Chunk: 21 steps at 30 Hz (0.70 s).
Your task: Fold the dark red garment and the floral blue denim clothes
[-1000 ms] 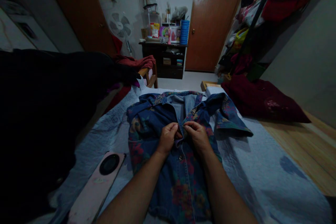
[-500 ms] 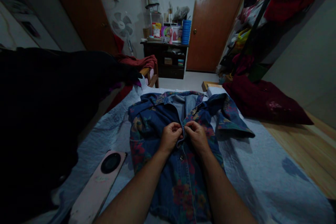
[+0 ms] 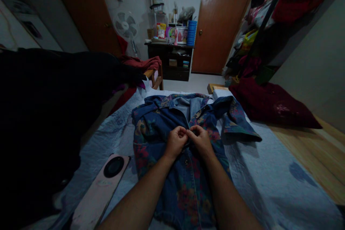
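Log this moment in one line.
left hand: pinching floral jacket front | right hand: pinching front, beside left fingertips | collar: open | under: blue sheet

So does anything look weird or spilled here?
Maybe: a dark patch on the pale blue sheet, right of the flowery denim jacket, stands out against the lighter cloth around it. It could be a printed pattern or a stain; I can't tell which.

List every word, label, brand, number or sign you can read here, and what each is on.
No text can be read.
Pink phone: faint mark near its round black camera, too blurred to read.
Yellow packet on the dark cabinet: any print is too small.
Floral denim jacket: no lettering visible.
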Tool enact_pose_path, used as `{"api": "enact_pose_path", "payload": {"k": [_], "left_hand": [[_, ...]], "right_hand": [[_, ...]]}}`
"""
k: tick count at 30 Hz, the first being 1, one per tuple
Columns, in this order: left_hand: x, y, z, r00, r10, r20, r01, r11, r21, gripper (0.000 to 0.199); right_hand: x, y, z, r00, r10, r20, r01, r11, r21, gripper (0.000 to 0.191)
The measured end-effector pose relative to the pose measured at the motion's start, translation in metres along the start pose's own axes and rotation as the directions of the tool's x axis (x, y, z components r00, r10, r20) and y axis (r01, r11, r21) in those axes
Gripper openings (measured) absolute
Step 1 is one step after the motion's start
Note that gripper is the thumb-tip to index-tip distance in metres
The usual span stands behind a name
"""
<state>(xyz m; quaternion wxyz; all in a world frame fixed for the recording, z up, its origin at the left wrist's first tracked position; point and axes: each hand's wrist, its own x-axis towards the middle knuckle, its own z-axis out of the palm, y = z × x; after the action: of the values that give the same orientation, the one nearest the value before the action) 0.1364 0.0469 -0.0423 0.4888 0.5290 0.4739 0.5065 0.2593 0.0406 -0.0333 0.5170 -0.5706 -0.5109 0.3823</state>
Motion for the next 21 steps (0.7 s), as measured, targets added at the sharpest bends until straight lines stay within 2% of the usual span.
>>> {"api": "enact_pose_path", "payload": {"k": [8, 15, 21], "left_hand": [[-0.0012, 0.0009, 0.0005, 0.998, 0.051, 0.032, -0.055, 0.993, 0.105, 0.014], [-0.0009, 0.0050, -0.0011, 0.999, 0.036, 0.019, -0.038, 0.995, 0.095, 0.019], [0.0005, 0.0027, -0.0013, 0.999, 0.044, 0.017, -0.045, 0.996, 0.075, 0.019]], "right_hand": [[0.0024, 0.0069, -0.0033, 0.996, -0.082, 0.040, 0.083, 0.996, -0.025, 0.018], [0.0036, 0.0096, -0.0041, 0.993, -0.107, 0.049, 0.109, 0.993, -0.043, 0.014], [0.0012, 0.0058, -0.0035, 0.989, -0.139, 0.052, 0.144, 0.982, -0.124, 0.013]]}}
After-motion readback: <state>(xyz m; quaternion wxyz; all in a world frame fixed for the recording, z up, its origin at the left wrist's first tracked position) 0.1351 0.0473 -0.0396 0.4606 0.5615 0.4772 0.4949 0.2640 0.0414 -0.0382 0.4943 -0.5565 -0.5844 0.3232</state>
